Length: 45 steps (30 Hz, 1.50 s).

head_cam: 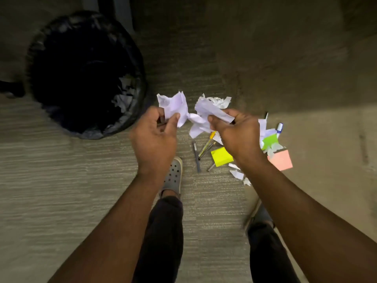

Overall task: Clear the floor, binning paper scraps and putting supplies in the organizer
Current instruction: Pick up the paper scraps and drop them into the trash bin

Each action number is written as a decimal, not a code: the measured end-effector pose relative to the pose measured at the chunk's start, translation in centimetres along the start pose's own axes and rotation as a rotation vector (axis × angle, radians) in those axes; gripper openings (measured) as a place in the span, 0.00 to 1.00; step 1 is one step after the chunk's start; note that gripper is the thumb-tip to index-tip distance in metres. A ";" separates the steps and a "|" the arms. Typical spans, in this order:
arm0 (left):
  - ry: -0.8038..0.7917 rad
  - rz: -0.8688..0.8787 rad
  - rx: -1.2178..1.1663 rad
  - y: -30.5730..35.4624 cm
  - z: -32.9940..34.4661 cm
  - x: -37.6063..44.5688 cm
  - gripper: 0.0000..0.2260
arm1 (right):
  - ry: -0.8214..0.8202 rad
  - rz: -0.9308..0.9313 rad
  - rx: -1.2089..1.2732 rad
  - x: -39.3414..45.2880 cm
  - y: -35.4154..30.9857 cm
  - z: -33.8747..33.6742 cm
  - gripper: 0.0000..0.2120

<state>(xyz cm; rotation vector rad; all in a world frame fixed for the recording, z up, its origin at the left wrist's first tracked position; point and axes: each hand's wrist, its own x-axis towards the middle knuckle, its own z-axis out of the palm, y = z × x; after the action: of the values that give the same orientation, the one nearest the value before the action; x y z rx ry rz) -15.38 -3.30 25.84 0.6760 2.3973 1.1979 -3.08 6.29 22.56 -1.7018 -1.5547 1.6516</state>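
My left hand [155, 135] pinches a crumpled white paper scrap [174, 105] above the carpet. My right hand [236, 133] grips another bunch of crumpled white paper [206, 115] just beside it. To the left stands a round bin [85, 72] with a black liner and torn white paper inside. On the floor below my right hand lie several pens [196, 156], a yellow sticky-note pad [221, 156], a green pad [269, 140], a pink pad [281, 160] and a blue-capped marker [279, 128]. More small white scraps [237, 173] lie near my right forearm.
A further crumpled paper wad [220, 101] lies on the carpet beyond my right hand. My left foot in a grey clog [173, 176] stands close to the pens, and my right foot [260, 214] is mostly under my arm. Dark furniture legs [120, 11] rise behind the bin.
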 end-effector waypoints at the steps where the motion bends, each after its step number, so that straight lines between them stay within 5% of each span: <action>1: 0.031 0.026 -0.004 0.7 -1.4 1.3 0.06 | -0.025 -0.032 0.038 0.2 -1.9 1.1 0.03; 9: 0.348 0.140 0.144 0.8 -11.7 9.6 0.11 | -0.159 -0.423 0.123 0.4 -13.0 10.8 0.06; 18: 0.378 -0.032 0.402 -6.1 -14.8 12.3 0.11 | -0.281 -0.669 -0.171 0.1 -11.5 20.3 0.09; 21: 0.299 -0.085 0.507 -8.3 -14.6 12.4 0.08 | -0.429 -0.668 -0.357 0.8 -10.0 21.8 0.12; 25: -0.030 -0.152 0.614 -10.3 -14.2 12.6 0.13 | -0.607 -0.583 -0.695 2.3 -8.4 22.8 0.30; 29: -0.158 -0.154 0.622 -10.4 -13.7 12.2 0.22 | -0.565 -0.589 -0.812 2.7 -8.0 22.9 0.35; 38: -0.066 -0.076 0.546 -9.2 -12.5 9.8 0.19 | -0.456 -0.663 -0.659 0.8 -7.7 19.7 0.28; 45: -0.065 0.043 0.438 -5.9 -9.2 3.3 0.16 | -0.222 -0.585 -0.527 -2.8 -3.3 12.8 0.21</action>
<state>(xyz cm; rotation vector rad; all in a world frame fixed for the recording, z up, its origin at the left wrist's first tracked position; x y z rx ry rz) -24.35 -10.37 25.83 0.8820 2.6215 0.6504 -14.79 -0.49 22.94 -1.0886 -2.4628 1.2169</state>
